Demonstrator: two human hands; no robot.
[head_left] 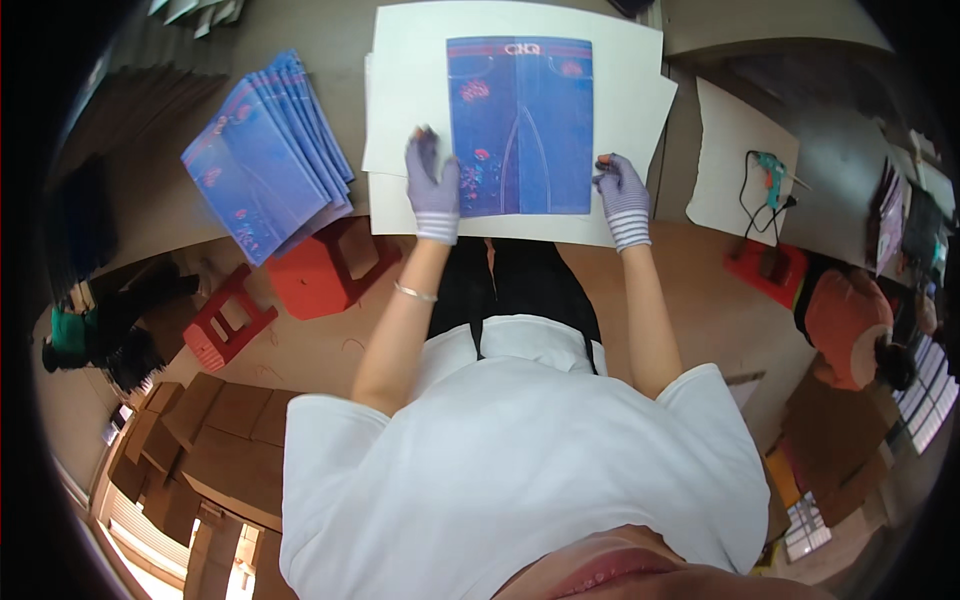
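Two gloved hands press flat on a blue printed sheet (pixel 520 125) lying on white card (pixel 620 70) on the worktop (pixel 150 210): left hand (pixel 433 185) on its left edge, right hand (pixel 622 190) at its right edge, neither grip closed around anything. Fanned blue sheets (pixel 268 155) lie well left; glue gun (pixel 772 172) far right.

I see even, soft overhead light and faint shadows. Fisheye bending grows toward the black rim; the centre is sharp, the edges slightly blurred.

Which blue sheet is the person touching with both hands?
The single blue printed sheet lying flat on the white board; the other blue sheets sit fanned in a stack, untouched.
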